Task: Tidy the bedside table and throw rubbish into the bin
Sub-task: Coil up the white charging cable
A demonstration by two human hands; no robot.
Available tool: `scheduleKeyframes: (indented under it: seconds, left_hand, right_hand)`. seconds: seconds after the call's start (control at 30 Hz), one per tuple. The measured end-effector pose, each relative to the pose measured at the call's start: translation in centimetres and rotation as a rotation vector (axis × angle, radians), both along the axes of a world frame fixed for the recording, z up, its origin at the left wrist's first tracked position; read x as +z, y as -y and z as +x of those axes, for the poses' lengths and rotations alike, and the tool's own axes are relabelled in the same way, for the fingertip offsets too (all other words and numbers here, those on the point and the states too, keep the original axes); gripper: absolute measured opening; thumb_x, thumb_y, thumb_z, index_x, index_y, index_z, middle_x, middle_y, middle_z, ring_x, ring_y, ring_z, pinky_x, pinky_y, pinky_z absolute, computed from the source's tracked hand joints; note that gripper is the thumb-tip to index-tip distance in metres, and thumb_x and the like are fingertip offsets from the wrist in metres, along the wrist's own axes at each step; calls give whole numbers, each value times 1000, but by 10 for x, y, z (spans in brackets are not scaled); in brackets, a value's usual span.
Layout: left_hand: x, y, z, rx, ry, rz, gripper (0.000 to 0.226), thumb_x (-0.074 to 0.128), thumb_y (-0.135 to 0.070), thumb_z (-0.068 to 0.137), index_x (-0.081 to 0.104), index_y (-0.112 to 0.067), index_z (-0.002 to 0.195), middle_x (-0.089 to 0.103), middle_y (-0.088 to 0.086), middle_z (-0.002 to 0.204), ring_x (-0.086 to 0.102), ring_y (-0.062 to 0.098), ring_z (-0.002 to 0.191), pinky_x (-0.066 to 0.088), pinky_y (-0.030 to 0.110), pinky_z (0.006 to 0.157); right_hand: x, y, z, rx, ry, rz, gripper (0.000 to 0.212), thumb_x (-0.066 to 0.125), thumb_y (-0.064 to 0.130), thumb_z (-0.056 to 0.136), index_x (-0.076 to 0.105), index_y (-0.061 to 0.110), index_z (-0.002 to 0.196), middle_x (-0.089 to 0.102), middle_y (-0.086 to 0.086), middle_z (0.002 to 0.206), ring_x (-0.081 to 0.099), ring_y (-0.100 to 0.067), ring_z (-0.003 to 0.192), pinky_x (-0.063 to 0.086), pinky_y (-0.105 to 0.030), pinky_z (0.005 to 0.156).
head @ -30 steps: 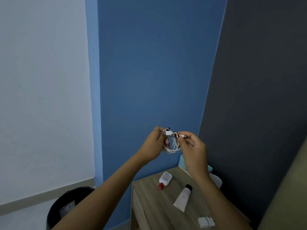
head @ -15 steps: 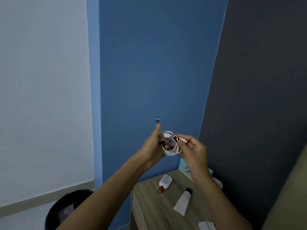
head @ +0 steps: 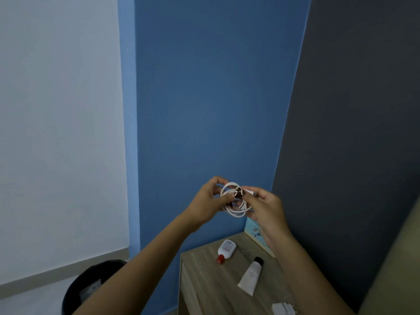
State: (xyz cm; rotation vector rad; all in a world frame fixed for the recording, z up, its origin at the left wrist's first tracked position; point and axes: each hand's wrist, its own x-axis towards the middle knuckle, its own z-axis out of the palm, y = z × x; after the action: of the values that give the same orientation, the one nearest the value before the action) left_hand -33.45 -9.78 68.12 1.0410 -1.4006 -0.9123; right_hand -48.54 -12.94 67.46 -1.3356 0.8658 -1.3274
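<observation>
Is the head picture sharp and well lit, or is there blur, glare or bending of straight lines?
Head view: dim, even light, no glare; the white cable between left hand and right hand is slightly soft; wall edges lean from the wide-angle lens; the bin is dark, its contents hard to read.

Partly hidden items: your right forearm is covering most of the light blue box [head: 254,230] at the back of the bedside table [head: 204,278]. Your left forearm is covering the right part of the black bin [head: 91,285], and the frame's bottom edge is cutting it off. The white plug adapter [head: 284,309] is also running off the bottom edge. Label print on the small white bottle [head: 226,247] is reading too small to make out.
</observation>
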Motion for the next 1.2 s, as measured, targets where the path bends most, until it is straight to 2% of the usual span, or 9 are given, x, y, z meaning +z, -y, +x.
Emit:
scheduleKeyframes:
  seconds: [0.23, 0.33, 0.57, 0.67, 0.77, 0.9, 0.97, 1.07, 1.2]
  left_hand:
    - [5, -3, 16, -143, 85, 66, 29, 63, -8, 89, 56, -8, 117, 58, 23, 119, 65, 29, 102, 56, 40, 90]
    - [9, -2, 19, -74, 228, 26, 26, 66, -8, 86, 59, -12, 112, 58, 17, 118, 65, 29, 101, 59, 37, 81]
    - [10, -1, 13, 223, 506, -89, 15, 69, -12, 83, 62, -15, 96, 65, 4, 95, 72, 26, 68, 60, 36, 54]
    - [1, 0, 5, 445, 714, -276, 11, 66, -15, 81, 62, -19, 90, 68, -1, 90, 66, 15, 74, 52, 27, 60]
    - [-4, 4, 5, 424, 625, -284, 19, 67, -18, 78, 65, -23, 97, 69, -7, 93, 58, 2, 70, 46, 17, 63]
    - [-6, 5, 5, 317, 557, -212, 34, 65, -30, 81, 62, -25, 115, 65, -6, 114, 57, 9, 102, 48, 25, 88]
    - [-5, 3, 5, 227, 408, -68, 35, 63, -33, 85, 61, -22, 118, 67, -1, 114, 62, 14, 104, 51, 30, 91]
    - [-4, 2, 2, 88, 132, 103, 25, 56, -17, 91, 63, -8, 113, 71, 17, 106, 69, 25, 97, 58, 30, 84]
    - [-5, 1, -3, 98, 1, 132, 23, 52, -12, 95, 63, 3, 108, 71, 17, 93, 68, 18, 78, 57, 15, 66]
  right_hand:
    - [3, 2, -1, -36, -79, -73, 12, 65, 5, 85, 71, 8, 94, 75, -11, 87, 73, -24, 80, 59, -32, 67]
    - [0, 0, 2, -36, -93, -83, 12, 64, 2, 85, 70, 7, 94, 75, -10, 85, 73, -19, 74, 57, -25, 61]
    - [-16, 2, 6, -70, -157, -136, 9, 67, 6, 84, 69, 14, 83, 74, -7, 79, 72, -23, 74, 60, -36, 67]
    - [-18, 2, 10, -105, -226, -219, 14, 69, 10, 81, 69, 23, 75, 71, -2, 75, 70, -20, 71, 60, -37, 63]
    - [-16, 5, 9, -161, -226, -229, 12, 70, 15, 81, 69, 26, 76, 71, 1, 76, 70, -19, 73, 59, -36, 63]
    - [-9, 7, 5, -198, -130, -161, 5, 69, 11, 83, 69, 15, 81, 71, -4, 78, 71, -23, 73, 57, -31, 58]
    - [-8, 6, 3, -195, -80, -127, 2, 68, 9, 83, 68, 10, 84, 70, -7, 81, 71, -24, 73, 56, -29, 58]
    - [-11, 6, 3, -201, -41, -99, 3, 68, 9, 83, 67, 12, 84, 70, -10, 86, 71, -24, 73, 56, -28, 59]
    - [-15, 7, 2, -145, -93, -125, 18, 69, 13, 84, 66, 21, 100, 69, -2, 96, 72, -16, 78, 59, -34, 65]
